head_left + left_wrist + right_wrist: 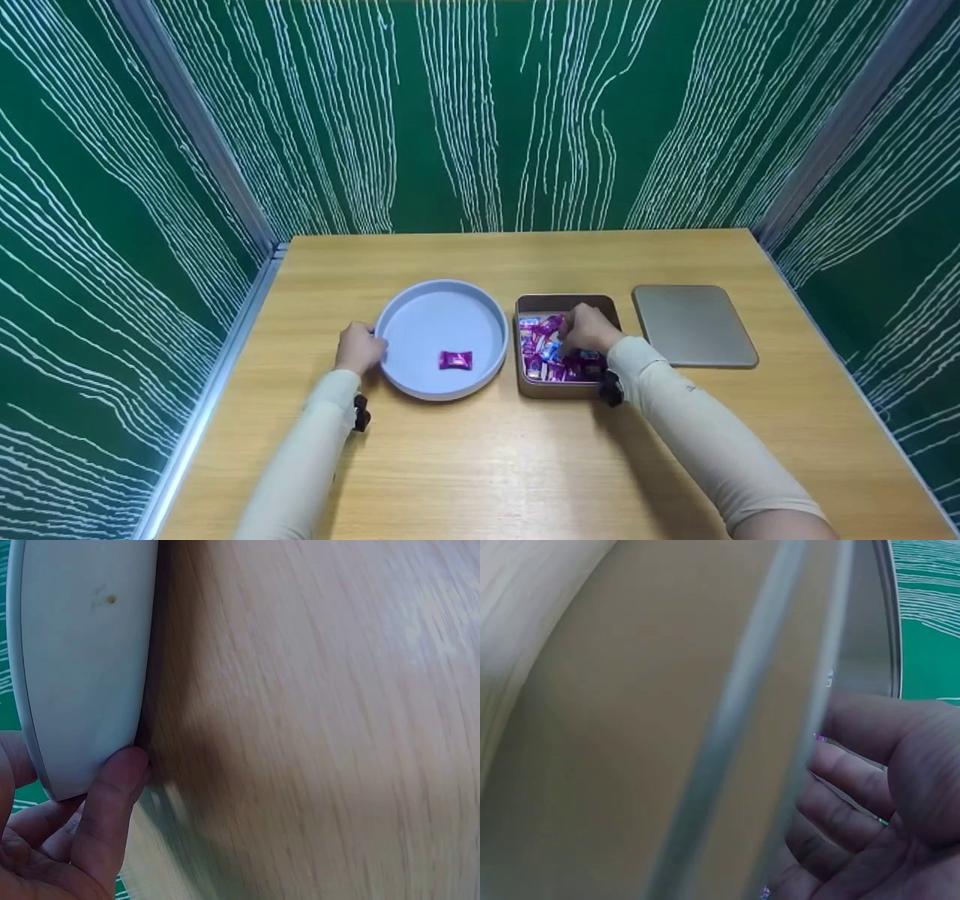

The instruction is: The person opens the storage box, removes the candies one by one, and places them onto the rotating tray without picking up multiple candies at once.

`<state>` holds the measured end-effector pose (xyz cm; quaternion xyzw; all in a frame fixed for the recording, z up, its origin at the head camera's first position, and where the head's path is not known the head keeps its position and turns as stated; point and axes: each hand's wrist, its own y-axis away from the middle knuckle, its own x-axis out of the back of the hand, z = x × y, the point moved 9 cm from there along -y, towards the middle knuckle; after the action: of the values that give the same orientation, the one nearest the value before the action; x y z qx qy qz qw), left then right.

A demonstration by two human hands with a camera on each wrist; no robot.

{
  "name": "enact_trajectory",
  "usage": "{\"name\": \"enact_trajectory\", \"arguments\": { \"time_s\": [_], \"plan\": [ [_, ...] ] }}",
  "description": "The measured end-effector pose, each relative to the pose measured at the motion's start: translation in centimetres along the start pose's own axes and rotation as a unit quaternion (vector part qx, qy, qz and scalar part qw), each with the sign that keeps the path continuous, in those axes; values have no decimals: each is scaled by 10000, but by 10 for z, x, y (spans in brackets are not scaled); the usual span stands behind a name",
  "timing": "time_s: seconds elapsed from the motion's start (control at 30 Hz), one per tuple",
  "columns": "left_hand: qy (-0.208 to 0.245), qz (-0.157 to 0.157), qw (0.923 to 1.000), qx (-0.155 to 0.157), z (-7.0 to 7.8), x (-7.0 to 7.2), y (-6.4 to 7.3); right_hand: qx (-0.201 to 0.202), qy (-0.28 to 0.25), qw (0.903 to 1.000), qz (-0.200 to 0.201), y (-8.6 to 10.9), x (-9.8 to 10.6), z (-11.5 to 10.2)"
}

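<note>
A round, pale plate (439,316) with a raised rim lies on the table, one purple wrapped candy (456,360) on it. At the plate's left edge my left hand (360,348) pinches the rim; the left wrist view has the thumb (120,780) against the plate's outer side. To the right stands an open rectangular tin (559,390) holding many purple and blue wrapped candies (536,349). My right hand (589,328) reaches down into it with bent fingers. In the right wrist view the tin's wall (630,720) hides the fingertips, so I cannot tell whether they hold a candy.
A flat metal lid (694,326) lies on the wooden table (480,450) to the right of the tin. Green panels (517,112) with white wavy lines rise behind the table and along both sides, joined by metal posts (195,120).
</note>
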<state>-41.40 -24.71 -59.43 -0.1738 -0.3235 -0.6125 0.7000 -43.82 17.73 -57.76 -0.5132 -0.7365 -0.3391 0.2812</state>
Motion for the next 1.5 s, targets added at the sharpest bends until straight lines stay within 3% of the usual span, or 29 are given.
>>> {"name": "enact_trajectory", "arguments": {
  "time_s": [0.17, 0.27, 0.33, 0.4, 0.5, 0.57, 0.7, 0.9, 1.17, 1.37, 1.5],
  "plan": [
    [17, -15, 10000, 16, -1, -1, -1, -63, 369, 9993, 24, 0, -2, 3],
    [37, -66, 10000, -15, -12, -6, -15, 91, 602, 9980, 167, -4, -2, 7],
    [21, -69, 10000, 0, -12, -7, -15, 181, 663, 9974, 228, -7, -4, 9],
    [8, -46, 10000, -11, -10, -7, -14, 349, 608, 9971, 283, -18, -10, 22],
    [2, -10, 10000, 39, 1, -2, -2, 372, 459, 9981, 163, -22, -14, 29],
    [110, -52, 9999, -70, -6, -6, -9, 431, 409, 9981, 188, -26, -16, 34],
    [171, -70, 9998, -63, -7, -5, -9, 340, 323, 9987, 205, -16, -10, 24],
    [83, -85, 9998, 131, 0, -2, -1, 208, -165, 9996, 6, 3, -5, 3],
    [14, 2, 10000, 65, 0, -1, 0, -115, -441, 9989, 65, 5, -3, 3],
    [-54, 21, 10000, 40, 0, 1, 1, -185, -1441, 9894, -86, 3, 0, 2],
    [-31, -29, 10000, 82, -1, 1, 1, -381, -1736, 9840, -98, 4, 3, -1]
  ]
}}
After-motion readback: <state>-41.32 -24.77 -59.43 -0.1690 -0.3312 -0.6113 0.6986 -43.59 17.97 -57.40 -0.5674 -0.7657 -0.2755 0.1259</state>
